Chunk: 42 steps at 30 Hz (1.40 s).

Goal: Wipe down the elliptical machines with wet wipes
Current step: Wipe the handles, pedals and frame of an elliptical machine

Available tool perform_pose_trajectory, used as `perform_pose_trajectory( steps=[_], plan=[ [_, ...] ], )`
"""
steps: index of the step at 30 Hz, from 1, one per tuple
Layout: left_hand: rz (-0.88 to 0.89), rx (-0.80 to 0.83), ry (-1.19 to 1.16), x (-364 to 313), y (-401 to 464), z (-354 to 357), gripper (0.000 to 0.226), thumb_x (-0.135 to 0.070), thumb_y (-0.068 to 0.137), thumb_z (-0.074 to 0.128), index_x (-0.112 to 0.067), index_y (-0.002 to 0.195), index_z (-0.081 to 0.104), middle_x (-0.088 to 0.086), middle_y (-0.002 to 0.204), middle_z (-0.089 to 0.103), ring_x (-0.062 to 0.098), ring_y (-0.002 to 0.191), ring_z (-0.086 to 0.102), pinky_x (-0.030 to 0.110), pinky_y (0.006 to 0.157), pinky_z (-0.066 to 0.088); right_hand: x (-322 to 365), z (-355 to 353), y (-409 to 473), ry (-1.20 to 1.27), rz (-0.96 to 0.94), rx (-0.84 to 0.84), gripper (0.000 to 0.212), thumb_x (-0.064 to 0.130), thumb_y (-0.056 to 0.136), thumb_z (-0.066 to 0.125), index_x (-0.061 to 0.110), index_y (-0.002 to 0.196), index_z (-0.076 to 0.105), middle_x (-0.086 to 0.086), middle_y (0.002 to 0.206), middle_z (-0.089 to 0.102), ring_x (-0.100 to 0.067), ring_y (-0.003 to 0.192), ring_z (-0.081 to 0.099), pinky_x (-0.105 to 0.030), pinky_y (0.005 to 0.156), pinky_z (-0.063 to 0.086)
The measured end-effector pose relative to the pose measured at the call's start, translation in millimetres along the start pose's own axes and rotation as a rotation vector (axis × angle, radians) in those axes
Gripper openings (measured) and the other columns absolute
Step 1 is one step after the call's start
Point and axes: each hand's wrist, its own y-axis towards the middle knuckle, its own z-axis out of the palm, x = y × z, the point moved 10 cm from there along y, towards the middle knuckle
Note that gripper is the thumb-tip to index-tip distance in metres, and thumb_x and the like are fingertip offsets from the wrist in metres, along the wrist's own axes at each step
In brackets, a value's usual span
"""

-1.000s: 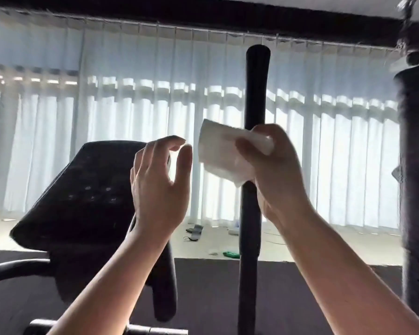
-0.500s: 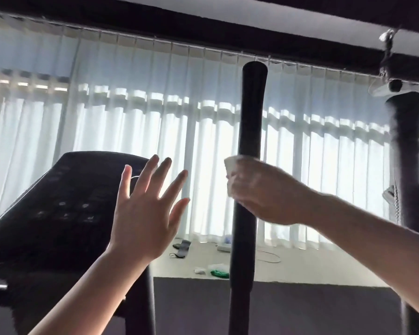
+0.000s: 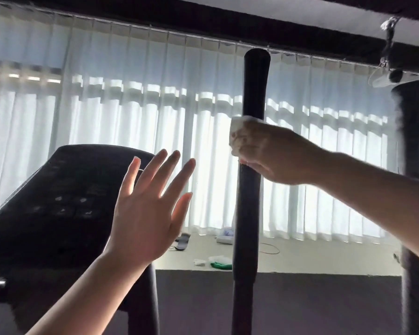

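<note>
The right hand [image 3: 273, 153] grips the wet wipe [image 3: 236, 131] around the upright black handle [image 3: 252, 93], so I think it should stay wrapped tight and slide along the full length, while the left hand [image 3: 145, 213] hangs spread and empty near the console [image 3: 58, 201].

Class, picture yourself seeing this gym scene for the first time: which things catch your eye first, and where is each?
At centre right, the right hand grips a white wet wipe round the upright black handlebar. The left hand hangs open, fingers spread, before the dark console at left. Bright white curtains fill the background.
</note>
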Motion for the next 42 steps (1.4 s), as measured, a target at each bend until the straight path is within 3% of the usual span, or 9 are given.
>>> perform_pose_trajectory(
  steps=[10, 13, 15, 20, 26, 31, 35, 39, 42],
  plan=[
    [-0.089, 0.136, -0.013, -6, -20, 4, 0.047, -0.035, 0.1, 0.04, -0.013, 0.14, 0.054, 0.012, 0.144, 0.053, 0.03, 0.138, 0.044, 0.056, 0.116, 0.026, 183, 47, -111, 0.247, -0.177, -0.007, 0.019, 0.015, 0.097, 0.053, 0.014, 0.102, 0.072, -0.001, 0.114, 0.071, -0.018, 0.121, 0.056, -0.033, 0.121, 0.022],
    [-0.037, 0.149, -0.044, -20, -39, 2, 0.046, -0.035, 0.099, 0.042, -0.014, 0.138, 0.057, 0.011, 0.144, 0.053, 0.029, 0.137, 0.046, 0.055, 0.116, 0.026, 148, 33, -97, 0.212, -0.12, -0.076, 0.026, 0.014, 0.095, 0.051, 0.013, 0.111, 0.072, -0.001, 0.119, 0.07, -0.015, 0.119, 0.06, -0.033, 0.118, 0.03],
    [-0.027, 0.148, -0.056, -23, -42, 2, 0.046, -0.035, 0.099, 0.042, -0.015, 0.138, 0.057, 0.01, 0.144, 0.053, 0.028, 0.137, 0.045, 0.054, 0.117, 0.025, 94, 8, -78, 0.221, 0.038, -0.241, 0.031, 0.029, 0.104, 0.046, 0.015, 0.122, 0.066, 0.0, 0.128, 0.064, -0.013, 0.124, 0.057, -0.035, 0.117, 0.033],
    [-0.023, 0.119, -0.08, -24, -43, -1, 0.042, -0.032, 0.1, 0.045, -0.013, 0.133, 0.061, 0.01, 0.142, 0.055, 0.026, 0.137, 0.045, 0.052, 0.117, 0.026, 21, -18, -54, 0.113, 0.333, -0.502, 0.028, 0.012, 0.104, 0.048, -0.002, 0.118, 0.067, -0.016, 0.127, 0.064, -0.031, 0.125, 0.056, -0.045, 0.112, 0.039],
    [-0.039, 0.118, -0.092, -22, -42, -1, 0.042, -0.032, 0.1, 0.044, -0.011, 0.131, 0.063, 0.011, 0.14, 0.056, 0.027, 0.136, 0.046, 0.046, 0.119, 0.02, 98, 44, -103, 0.558, 0.385, -0.447, 0.031, 0.019, 0.103, 0.05, 0.005, 0.127, 0.063, -0.007, 0.14, 0.054, -0.02, 0.14, 0.04, -0.038, 0.116, 0.032],
    [-0.025, 0.119, -0.093, -25, -44, -2, 0.041, -0.031, 0.1, 0.044, -0.01, 0.13, 0.063, 0.011, 0.139, 0.057, 0.028, 0.135, 0.047, 0.048, 0.118, 0.022, 147, 55, -130, 0.632, 0.308, -0.336, 0.032, 0.02, 0.105, 0.042, 0.01, 0.133, 0.054, -0.004, 0.145, 0.049, -0.018, 0.143, 0.035, -0.036, 0.117, 0.032],
    [0.016, 0.154, -0.063, -29, -42, -2, 0.042, -0.031, 0.1, 0.043, -0.01, 0.13, 0.063, 0.012, 0.142, 0.054, 0.03, 0.135, 0.046, 0.052, 0.118, 0.02, 103, 19, -128, 0.697, 0.434, -0.481, 0.029, 0.026, 0.104, 0.047, 0.011, 0.123, 0.063, -0.012, 0.136, 0.058, -0.021, 0.134, 0.048, -0.03, 0.11, 0.041],
    [-0.033, 0.176, -0.105, -39, -32, -9, 0.043, -0.031, 0.099, 0.041, -0.012, 0.133, 0.06, 0.01, 0.146, 0.051, 0.027, 0.139, 0.041, 0.049, 0.12, 0.01, 2, -17, -96, 0.408, 0.618, -0.677, 0.026, 0.023, 0.096, 0.057, 0.009, 0.11, 0.074, -0.014, 0.124, 0.065, -0.029, 0.115, 0.059, -0.027, 0.094, 0.045],
    [-0.071, 0.138, -0.112, -45, -7, -17, 0.044, -0.032, 0.1, 0.039, -0.015, 0.136, 0.057, 0.007, 0.146, 0.05, 0.025, 0.14, 0.041, 0.049, 0.12, 0.012, -76, -27, -54, 0.391, 0.71, -0.857, 0.026, 0.026, 0.095, 0.056, 0.011, 0.105, 0.075, -0.009, 0.118, 0.068, -0.023, 0.11, 0.061, -0.005, 0.091, 0.033]
  ],
)
